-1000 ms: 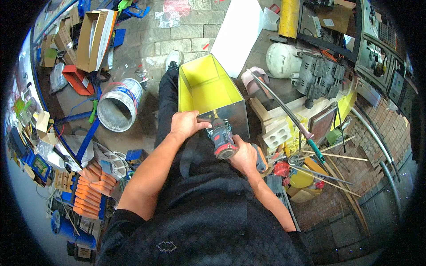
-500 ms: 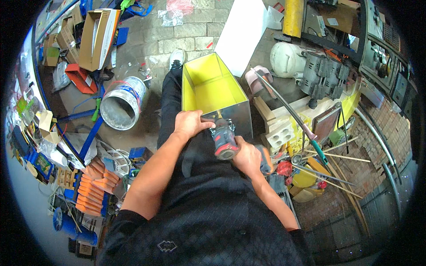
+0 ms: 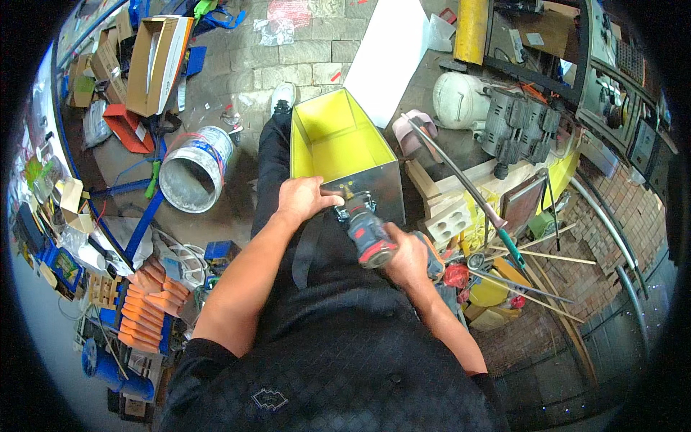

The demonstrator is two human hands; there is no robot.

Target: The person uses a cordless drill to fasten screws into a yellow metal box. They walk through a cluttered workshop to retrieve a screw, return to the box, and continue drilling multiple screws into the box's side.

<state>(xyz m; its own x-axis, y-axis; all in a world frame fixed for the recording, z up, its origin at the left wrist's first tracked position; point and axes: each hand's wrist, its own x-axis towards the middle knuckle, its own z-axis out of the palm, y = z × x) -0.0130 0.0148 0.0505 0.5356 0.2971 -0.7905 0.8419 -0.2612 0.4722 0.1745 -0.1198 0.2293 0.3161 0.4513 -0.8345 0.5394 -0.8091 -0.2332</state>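
Observation:
In front of me stands a deep metal box with a bright yellow inside and dark grey outer walls. My left hand is closed over its near left rim, thumb stretched along the outer face. My right hand grips a grey and red cordless drill by the handle. The drill's nose points at the box's near wall, close to my left thumb. Small shiny metal fittings show around the nose; whether the tip touches the wall is hidden.
A whitish bucket lies tipped at left, near a cardboard box and orange parts bins. A white sheet lies beyond the metal box. To the right are an air compressor, timber and a long bar with a teal handle.
The drill's rear end has swung right and slightly down, together with my right hand. The whole view has shifted a little; my left hand keeps its hold on the rim.

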